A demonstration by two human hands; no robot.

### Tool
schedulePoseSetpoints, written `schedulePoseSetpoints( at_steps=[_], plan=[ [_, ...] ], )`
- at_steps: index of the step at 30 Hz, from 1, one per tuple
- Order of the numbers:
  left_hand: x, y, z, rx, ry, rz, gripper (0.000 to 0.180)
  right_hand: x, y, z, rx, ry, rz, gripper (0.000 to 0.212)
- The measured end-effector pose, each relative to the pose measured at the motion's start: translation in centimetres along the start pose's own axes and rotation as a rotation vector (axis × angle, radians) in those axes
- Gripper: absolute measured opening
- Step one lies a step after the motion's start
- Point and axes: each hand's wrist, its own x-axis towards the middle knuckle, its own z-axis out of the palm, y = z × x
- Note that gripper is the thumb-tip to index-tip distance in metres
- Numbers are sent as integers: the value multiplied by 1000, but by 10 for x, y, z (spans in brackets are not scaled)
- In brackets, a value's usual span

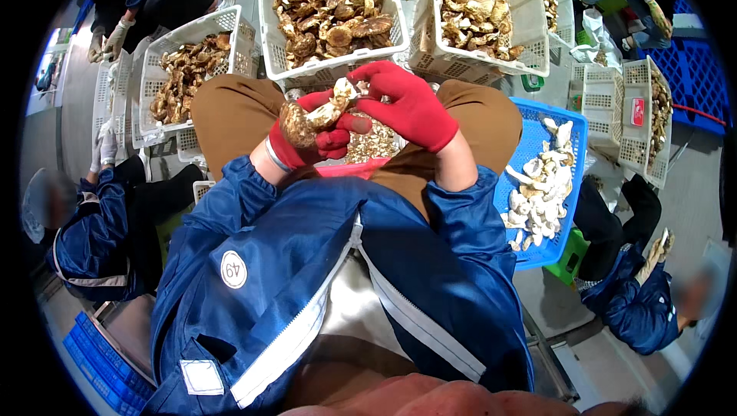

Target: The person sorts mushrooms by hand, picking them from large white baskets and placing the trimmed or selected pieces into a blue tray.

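Note:
Over my lap, my left hand (294, 153) in a red glove is closed around a large mushroom (324, 115) with a brown cap and a pale stem. The cap rests toward the left and the stem points up and right. My right hand (411, 105), also red-gloved, is closed with its fingertips pinched at the stem's pale end. Whatever lies between those fingertips is too small to make out. Beneath both hands, between my knees, a red basin (349, 170) holds small pale and brown scraps (376, 143).
Ahead, a white crate (335, 64) and another white crate (535, 40) hold brown mushrooms. A third crate (239, 44) of mushrooms stands left. By my right thigh, a blue tray (581, 163) holds pale trimmed mushrooms (541, 193). Co-workers sit at both sides.

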Motion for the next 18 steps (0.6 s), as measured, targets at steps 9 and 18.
schedulePoseSetpoints(
  at_steps=[9,18],
  plan=[
    [54,29,4,-68,71,104,49,-10,56,-25,-640,249,240,19],
    [281,99,-19,269,536,159,39,-23,58,34,-505,-438,189,18]
  ],
)
